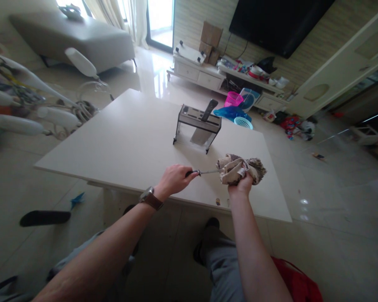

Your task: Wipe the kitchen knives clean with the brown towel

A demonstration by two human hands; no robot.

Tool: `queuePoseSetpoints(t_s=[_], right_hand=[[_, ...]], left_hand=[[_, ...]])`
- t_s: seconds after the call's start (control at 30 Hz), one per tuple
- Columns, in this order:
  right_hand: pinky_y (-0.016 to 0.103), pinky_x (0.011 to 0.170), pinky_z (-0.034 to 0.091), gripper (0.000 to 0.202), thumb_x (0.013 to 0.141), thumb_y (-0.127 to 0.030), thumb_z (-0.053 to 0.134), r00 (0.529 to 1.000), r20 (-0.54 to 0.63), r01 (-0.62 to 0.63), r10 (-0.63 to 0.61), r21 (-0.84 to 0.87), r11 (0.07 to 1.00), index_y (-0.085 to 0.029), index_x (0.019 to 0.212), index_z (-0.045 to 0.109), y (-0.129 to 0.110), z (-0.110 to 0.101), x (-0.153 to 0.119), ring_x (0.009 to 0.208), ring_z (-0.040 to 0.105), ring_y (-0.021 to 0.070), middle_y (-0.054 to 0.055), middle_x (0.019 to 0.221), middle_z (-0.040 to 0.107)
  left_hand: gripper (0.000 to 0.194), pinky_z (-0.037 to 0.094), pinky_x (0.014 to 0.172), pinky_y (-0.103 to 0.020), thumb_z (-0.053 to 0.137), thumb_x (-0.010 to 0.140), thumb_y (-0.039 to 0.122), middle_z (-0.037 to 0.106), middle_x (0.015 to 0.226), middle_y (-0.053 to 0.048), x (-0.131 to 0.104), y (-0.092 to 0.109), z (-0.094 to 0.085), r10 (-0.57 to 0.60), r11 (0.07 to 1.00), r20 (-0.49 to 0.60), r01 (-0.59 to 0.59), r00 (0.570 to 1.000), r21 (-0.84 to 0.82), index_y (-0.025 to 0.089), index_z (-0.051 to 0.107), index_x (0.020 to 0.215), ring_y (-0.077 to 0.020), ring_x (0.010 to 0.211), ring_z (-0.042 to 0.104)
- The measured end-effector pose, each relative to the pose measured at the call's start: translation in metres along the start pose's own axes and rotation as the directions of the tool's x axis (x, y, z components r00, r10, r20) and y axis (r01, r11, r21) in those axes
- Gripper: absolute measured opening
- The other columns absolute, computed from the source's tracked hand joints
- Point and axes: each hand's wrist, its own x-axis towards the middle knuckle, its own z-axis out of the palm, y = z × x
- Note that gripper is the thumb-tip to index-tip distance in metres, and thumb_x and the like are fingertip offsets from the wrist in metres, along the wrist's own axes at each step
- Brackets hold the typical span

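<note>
My left hand (178, 179), with a watch on its wrist, is closed round the black handle of a sharpening steel (209, 171). Its thin metal rod points right, and the tip is hidden in a patterned beige-and-brown cloth (233, 170). The bunched cloth is gripped in my right hand (243, 186), around the rod's end. Both hands are above the near right part of the white table (113, 134). Just beyond them stands a clear-sided knife block (192, 115) with a black slotted top. One wide-bladed knife (209, 110) stands in it, handle up.
A pink basket (233, 99), a blue bag (233, 113) and a pale blue basket (243, 122) are past the table's far edge. White padded equipment (58, 117) stands left. A low TV cabinet (198, 75) lines the wall. A red bag (297, 281) lies by my right leg.
</note>
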Motion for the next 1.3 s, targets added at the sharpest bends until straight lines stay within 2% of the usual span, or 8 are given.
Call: queuePoseSetpoints(t_s=[0.1, 0.3, 0.5, 0.77, 0.87, 0.97, 1.13, 1.3], right_hand=[[0.037, 0.074, 0.063, 0.025, 0.075, -0.038, 0.065, 0.985, -0.166, 0.057, -0.054, 0.017, 0.998, -0.023, 0.096, 0.068, -0.004, 0.002, 0.0, 0.081, 0.073, 0.0191, -0.001, 0.088, 0.076], [0.033, 0.073, 0.061, 0.026, 0.079, -0.035, 0.067, 0.975, -0.189, -0.107, 0.114, 0.047, 0.993, -0.021, 0.101, 0.07, -0.01, 0.016, -0.009, 0.081, 0.073, 0.0179, 0.0, 0.091, 0.077], [0.04, 0.081, 0.062, 0.026, 0.08, -0.04, 0.069, 0.985, -0.041, -0.17, 0.17, 0.019, 0.985, -0.023, 0.101, 0.07, -0.001, 0.02, -0.016, 0.083, 0.073, 0.0189, -0.001, 0.09, 0.078], [0.038, 0.086, 0.06, 0.036, 0.072, -0.04, 0.077, 0.96, 0.061, -0.273, 0.273, -0.008, 0.962, -0.022, 0.102, 0.068, 0.031, 0.035, -0.037, 0.087, 0.073, 0.0178, -0.001, 0.095, 0.078], [0.034, 0.086, 0.059, 0.041, 0.068, -0.039, 0.082, 0.955, 0.044, -0.293, 0.293, -0.003, 0.956, -0.02, 0.101, 0.068, 0.045, 0.047, -0.056, 0.083, 0.071, 0.0158, -0.001, 0.093, 0.077], [0.031, 0.086, 0.059, 0.042, 0.065, -0.036, 0.084, 0.957, 0.036, -0.289, 0.288, 0.018, 0.957, -0.019, 0.1, 0.068, 0.055, 0.055, -0.072, 0.083, 0.07, 0.0149, -0.001, 0.092, 0.076], [0.033, 0.086, 0.059, 0.04, 0.064, -0.035, 0.083, 0.967, 0.02, -0.252, 0.252, -0.024, 0.967, -0.019, 0.097, 0.068, 0.063, 0.056, -0.077, 0.083, 0.069, 0.0152, 0.0, 0.092, 0.076], [0.034, 0.086, 0.059, 0.038, 0.062, -0.031, 0.082, 0.989, -0.02, -0.149, 0.148, -0.017, 0.989, -0.019, 0.095, 0.067, 0.061, 0.054, -0.074, 0.083, 0.069, 0.016, 0.0, 0.093, 0.075]], left_hand=[[0.051, 0.03, 0.062, -0.032, 0.043, 0.1, 0.058, 0.074, 0.079, -0.011, 0.0, -0.001, 0.0, -0.004, 1.0, 0.003, 0.004, 1.0, 0.006, 0.023, 0.078, 0.085, -0.0232, 0.073, 0.064], [0.043, 0.031, 0.063, -0.032, 0.049, 0.099, 0.054, 0.074, 0.082, -0.01, -0.001, -0.004, -0.002, -0.029, 0.999, -0.055, 0.03, 0.998, 0.03, 0.023, 0.076, 0.087, -0.0243, 0.078, 0.066], [0.032, 0.033, 0.063, -0.032, 0.055, 0.098, 0.049, 0.075, 0.094, -0.009, 0.0, -0.001, -0.001, -0.026, 0.999, -0.061, 0.028, 0.998, 0.027, 0.022, 0.072, 0.092, -0.0234, 0.08, 0.067], [0.027, 0.04, 0.068, -0.031, 0.058, 0.098, 0.046, 0.074, 0.103, -0.008, 0.001, 0.008, 0.008, -0.028, 1.0, -0.055, 0.028, 0.998, 0.0, 0.022, 0.069, 0.099, -0.0233, 0.087, 0.069], [0.018, 0.042, 0.07, -0.031, 0.059, 0.096, 0.034, 0.074, 0.109, -0.007, 0.003, 0.013, 0.011, -0.022, 1.0, -0.043, 0.022, 0.999, 0.006, 0.023, 0.068, 0.105, -0.0239, 0.092, 0.07], [0.021, 0.044, 0.071, -0.032, 0.057, 0.093, 0.023, 0.074, 0.113, -0.007, 0.003, 0.014, 0.013, -0.006, 1.0, -0.033, 0.006, 0.999, 0.009, 0.023, 0.067, 0.111, -0.0248, 0.094, 0.071], [0.023, 0.047, 0.077, -0.032, 0.055, 0.092, 0.02, 0.074, 0.117, -0.008, 0.001, 0.013, 0.012, -0.029, 0.999, 0.008, 0.029, 1.0, -0.014, 0.024, 0.067, 0.111, -0.0255, 0.1, 0.071], [0.026, 0.048, 0.08, -0.031, 0.056, 0.091, 0.019, 0.074, 0.119, -0.008, 0.0, 0.015, 0.011, -0.027, 0.998, 0.009, 0.028, 1.0, -0.053, 0.024, 0.067, 0.113, -0.0258, 0.103, 0.071]])
